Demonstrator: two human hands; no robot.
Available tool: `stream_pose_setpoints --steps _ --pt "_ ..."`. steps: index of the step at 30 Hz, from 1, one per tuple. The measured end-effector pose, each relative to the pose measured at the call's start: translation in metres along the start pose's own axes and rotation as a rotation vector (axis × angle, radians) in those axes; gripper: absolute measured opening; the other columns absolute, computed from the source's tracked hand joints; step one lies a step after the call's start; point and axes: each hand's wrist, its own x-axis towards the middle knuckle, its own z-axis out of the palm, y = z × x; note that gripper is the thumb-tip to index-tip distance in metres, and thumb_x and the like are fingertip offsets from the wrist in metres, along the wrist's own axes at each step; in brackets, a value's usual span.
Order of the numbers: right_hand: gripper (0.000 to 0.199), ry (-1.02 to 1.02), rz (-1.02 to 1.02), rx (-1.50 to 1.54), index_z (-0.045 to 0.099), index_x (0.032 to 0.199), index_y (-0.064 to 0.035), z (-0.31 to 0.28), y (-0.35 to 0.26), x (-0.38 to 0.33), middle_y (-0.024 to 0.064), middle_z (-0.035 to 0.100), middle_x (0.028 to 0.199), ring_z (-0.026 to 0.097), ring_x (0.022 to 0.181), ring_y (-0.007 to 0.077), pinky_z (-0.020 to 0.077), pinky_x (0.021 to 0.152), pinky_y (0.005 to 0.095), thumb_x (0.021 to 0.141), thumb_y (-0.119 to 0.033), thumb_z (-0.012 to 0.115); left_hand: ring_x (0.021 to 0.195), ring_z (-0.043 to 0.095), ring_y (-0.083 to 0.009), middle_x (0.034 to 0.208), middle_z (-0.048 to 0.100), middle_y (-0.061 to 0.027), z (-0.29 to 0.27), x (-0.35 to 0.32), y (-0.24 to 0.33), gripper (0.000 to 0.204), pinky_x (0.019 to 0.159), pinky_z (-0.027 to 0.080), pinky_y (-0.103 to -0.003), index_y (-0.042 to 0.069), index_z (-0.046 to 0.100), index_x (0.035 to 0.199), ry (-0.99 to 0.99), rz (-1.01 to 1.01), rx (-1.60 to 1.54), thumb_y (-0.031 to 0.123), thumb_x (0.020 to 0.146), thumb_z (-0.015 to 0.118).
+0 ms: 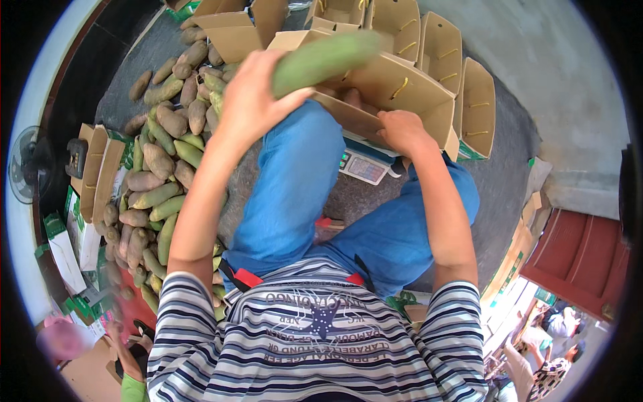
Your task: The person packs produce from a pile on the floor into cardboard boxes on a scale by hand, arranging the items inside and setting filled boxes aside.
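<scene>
My left hand (249, 97) is closed round a long green melon (321, 63), blurred by motion, held up over the left end of an open cardboard box (418, 87). My right hand (406, 132) grips the near wall of that box, fingers over its rim. Inside the box, a brownish rounded thing shows partly behind the near wall; I cannot tell its kind. Beneath the box is a digital scale (364, 166) with a keypad, between my knees. To the left lies a heap of long brown and green melons (158, 161).
More open boxes (439, 50) with yellow cord handles stand beyond and to the right. Another box (234, 27) is at the far left. A fan (32, 164) and flattened cartons (84, 228) are along the left wall. Other people (134, 362) are at the lower left and lower right.
</scene>
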Motion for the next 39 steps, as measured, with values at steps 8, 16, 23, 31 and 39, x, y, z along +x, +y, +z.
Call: stream_pose_setpoints --steps 8,16,23,31,39 --pt "0.022 0.022 0.005 -0.047 0.062 0.088 -0.0057 -0.007 -0.005 0.004 0.015 0.062 0.089 0.059 0.088 0.0307 0.0472 0.074 0.0413 0.076 -0.023 0.061 0.093 0.053 -0.0313 0.099 0.052 -0.0157 0.013 -0.049 -0.051 0.044 0.081 0.043 -0.038 0.002 0.049 0.109 -0.013 -0.128 0.068 0.02 0.073 0.066" --pt "0.022 0.04 -0.024 -0.01 0.058 0.088 -0.0036 -0.012 0.002 -0.003 0.0168 0.061 0.088 0.057 0.088 0.0331 0.0442 0.076 0.0432 0.079 -0.023 0.057 0.095 0.054 -0.0313 0.105 0.053 -0.0141 0.012 -0.314 -0.169 0.045 0.079 0.044 -0.045 0.007 0.05 0.107 -0.993 -0.686 0.582 0.03 0.07 0.065" --pt "0.024 0.016 0.033 0.009 0.056 0.092 -0.0028 -0.015 -0.002 0.0 0.0185 0.06 0.086 0.056 0.088 0.0347 0.043 0.076 0.044 0.08 -0.024 0.056 0.102 0.051 -0.0294 0.109 0.052 -0.011 -0.001 -0.439 -0.155 0.048 0.084 0.043 -0.042 0.009 0.05 0.109 -1.182 -0.905 0.614 0.03 0.068 0.066" --pt "0.029 0.013 0.045 0.016 0.055 0.1 -0.0021 -0.009 0.003 0.002 0.02 0.06 0.087 0.056 0.089 0.0354 0.0433 0.076 0.0429 0.081 -0.024 0.055 0.108 0.049 -0.0267 0.113 0.051 -0.0087 -0.007 -0.432 -0.174 0.055 0.083 0.042 -0.044 0.012 0.047 0.111 -1.325 -0.99 0.619 0.03 0.066 0.072" --pt "0.029 0.041 0.026 -0.018 0.054 0.099 -0.0013 -0.011 0.0 0.003 0.02 0.06 0.085 0.056 0.086 0.0357 0.043 0.074 0.0442 0.081 -0.024 0.054 0.105 0.05 -0.0291 0.112 0.051 -0.0099 -0.025 -0.445 -0.183 0.057 0.08 0.045 -0.044 0.012 0.046 0.113 -1.309 -0.848 0.596 0.027 0.065 0.073"
